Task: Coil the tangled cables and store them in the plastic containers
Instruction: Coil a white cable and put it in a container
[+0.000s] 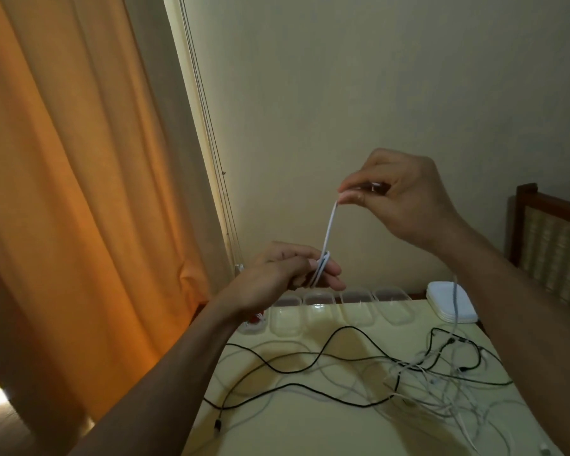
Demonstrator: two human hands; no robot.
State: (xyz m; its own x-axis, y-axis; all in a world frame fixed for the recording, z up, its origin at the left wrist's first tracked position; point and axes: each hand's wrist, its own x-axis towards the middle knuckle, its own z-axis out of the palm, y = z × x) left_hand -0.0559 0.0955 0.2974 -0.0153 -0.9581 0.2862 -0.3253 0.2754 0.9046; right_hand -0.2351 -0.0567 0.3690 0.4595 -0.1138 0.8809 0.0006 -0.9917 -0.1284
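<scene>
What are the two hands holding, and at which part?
One white cable: the left hand grips its coiled loops, and the right hand pinches the stretch rising above them.

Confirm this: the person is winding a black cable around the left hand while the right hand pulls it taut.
Wrong colour: the head view shows a white cable, not black, wound around the left hand, the right hand pulling it taut.
</scene>
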